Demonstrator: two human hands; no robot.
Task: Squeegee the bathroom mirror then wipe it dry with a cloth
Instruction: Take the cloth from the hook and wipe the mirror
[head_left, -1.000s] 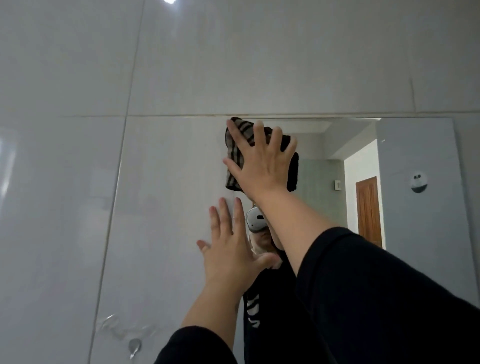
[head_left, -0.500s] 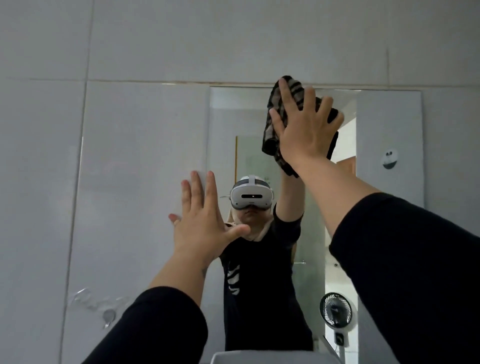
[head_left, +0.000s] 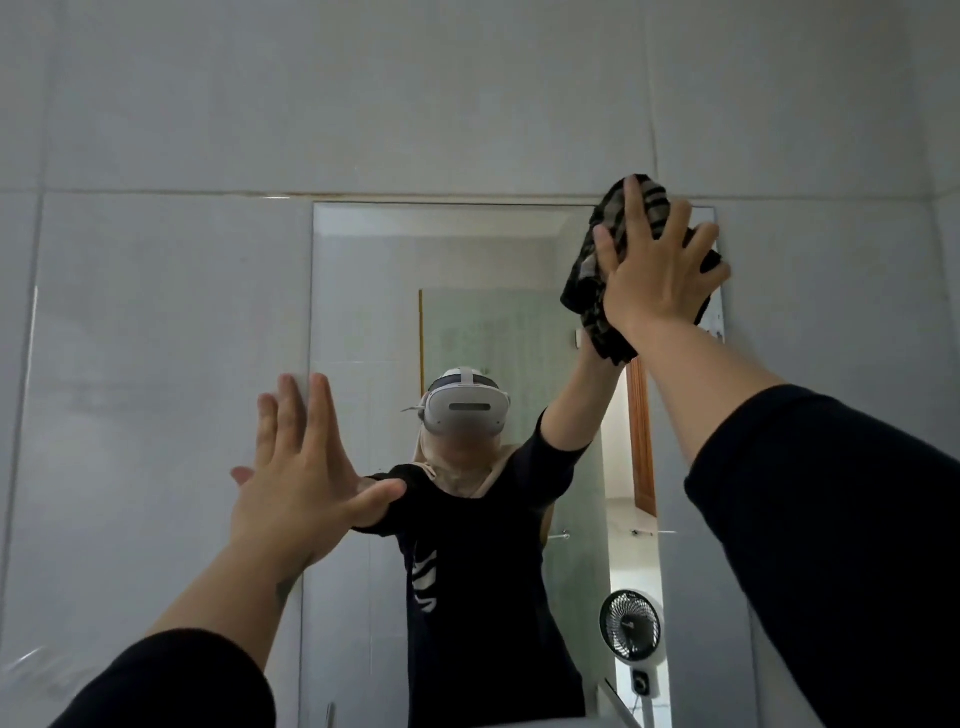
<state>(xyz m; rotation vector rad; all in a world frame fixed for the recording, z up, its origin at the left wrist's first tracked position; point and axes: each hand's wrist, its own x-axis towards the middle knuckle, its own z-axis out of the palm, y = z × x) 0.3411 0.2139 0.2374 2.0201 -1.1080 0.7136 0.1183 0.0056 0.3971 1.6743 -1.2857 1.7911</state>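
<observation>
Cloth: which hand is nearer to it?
Right. The right hand presses flat on the cloth at the top right corner of the mirror; the left hand is spread open lower down, by its left edge, off the cloth.

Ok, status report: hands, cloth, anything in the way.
Right hand flat, pressing cloth on mirror, top right corner. Left hand open at its left edge. No obstruction seen on glass.

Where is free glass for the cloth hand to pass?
Free: on the mirror, the top strip left of the cloth, the middle between both hands. Crowded: the top right corner under the right hand, the left edge under the left hand.
</observation>
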